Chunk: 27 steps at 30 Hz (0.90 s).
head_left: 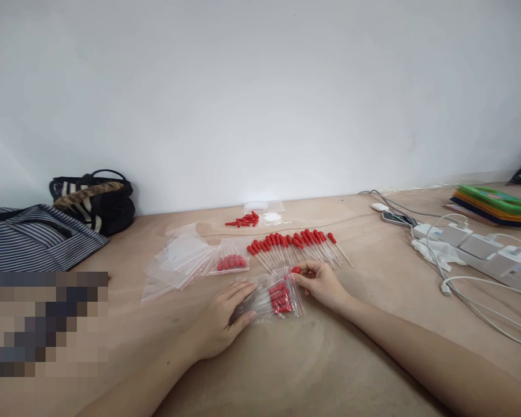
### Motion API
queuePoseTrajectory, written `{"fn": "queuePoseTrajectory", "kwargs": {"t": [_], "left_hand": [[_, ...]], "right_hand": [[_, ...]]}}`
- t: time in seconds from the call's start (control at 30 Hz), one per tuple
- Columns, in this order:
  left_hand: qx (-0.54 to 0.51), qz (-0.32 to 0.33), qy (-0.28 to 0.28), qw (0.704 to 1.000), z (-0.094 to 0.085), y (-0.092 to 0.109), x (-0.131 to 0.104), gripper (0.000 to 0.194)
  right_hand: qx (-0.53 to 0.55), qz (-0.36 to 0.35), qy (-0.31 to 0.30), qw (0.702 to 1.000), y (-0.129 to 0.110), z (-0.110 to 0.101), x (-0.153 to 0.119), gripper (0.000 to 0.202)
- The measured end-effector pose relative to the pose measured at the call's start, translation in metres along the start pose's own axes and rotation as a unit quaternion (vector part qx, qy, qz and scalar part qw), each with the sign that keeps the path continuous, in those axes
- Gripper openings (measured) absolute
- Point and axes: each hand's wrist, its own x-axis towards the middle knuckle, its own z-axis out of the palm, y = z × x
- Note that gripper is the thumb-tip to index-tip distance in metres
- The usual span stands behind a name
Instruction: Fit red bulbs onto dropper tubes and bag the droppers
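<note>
A clear zip-lock bag point(264, 302) lies in front of me, with several red-bulbed droppers point(280, 298) inside, their bulbs toward the bag's right-hand mouth. My left hand point(226, 315) holds the bag's left end between thumb and fingers. At the mouth, my right hand point(321, 284) pinches a dropper by its red bulb point(296, 269); its stem is hard to make out. Just beyond, a row of loose droppers point(286, 243) lies with bulbs pointing away from me. Left of them rests another zip-lock bag point(230, 262) with several red-bulbed droppers in it.
Flat clear bags point(178, 260) are fanned out at left. Loose red bulbs point(245, 220) lie by the wall near clear plastic point(271, 215). Bags point(95, 202) stand at far left. A power strip point(481, 249) with chargers and cables occupies the right, near stacked coloured frames point(495, 202).
</note>
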Motion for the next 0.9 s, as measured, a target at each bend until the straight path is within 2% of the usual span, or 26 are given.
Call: {"fn": "queuePoseTrajectory", "kwargs": {"t": [0.13,0.3,0.43,0.5,0.57,0.73,0.8,0.9], "left_hand": [[-0.002,-0.008,-0.002,1.000,0.000,0.001,0.000,0.044],[-0.001,-0.008,-0.007,1.000,0.000,0.001,0.000,0.043],[-0.003,0.006,0.006,1.000,0.001,0.000,0.000,0.043],[-0.002,0.010,0.007,1.000,0.001,-0.001,0.000,0.042],[-0.002,0.014,0.007,1.000,0.001,-0.001,0.000,0.042],[-0.016,0.044,0.010,0.999,0.004,-0.005,-0.002,0.040],[-0.020,0.059,0.009,0.998,0.005,-0.007,-0.002,0.040],[-0.028,0.073,0.002,0.997,0.004,-0.006,-0.001,0.039]], "right_hand": [[-0.050,-0.041,-0.038,0.997,0.005,-0.002,0.000,0.030],[-0.005,0.011,-0.095,0.995,0.005,-0.001,0.004,0.037],[0.029,0.008,-0.112,0.993,-0.001,-0.003,0.007,0.058],[0.010,0.022,-0.147,0.989,-0.003,-0.005,0.008,0.053],[-0.016,0.042,-0.171,0.984,-0.004,-0.008,0.010,0.040],[0.007,0.058,-0.145,0.988,-0.005,-0.011,0.013,0.033],[-0.005,0.037,-0.148,0.988,-0.007,-0.013,0.013,0.035],[-0.040,-0.015,-0.172,0.984,-0.012,-0.018,0.012,0.049]]}}
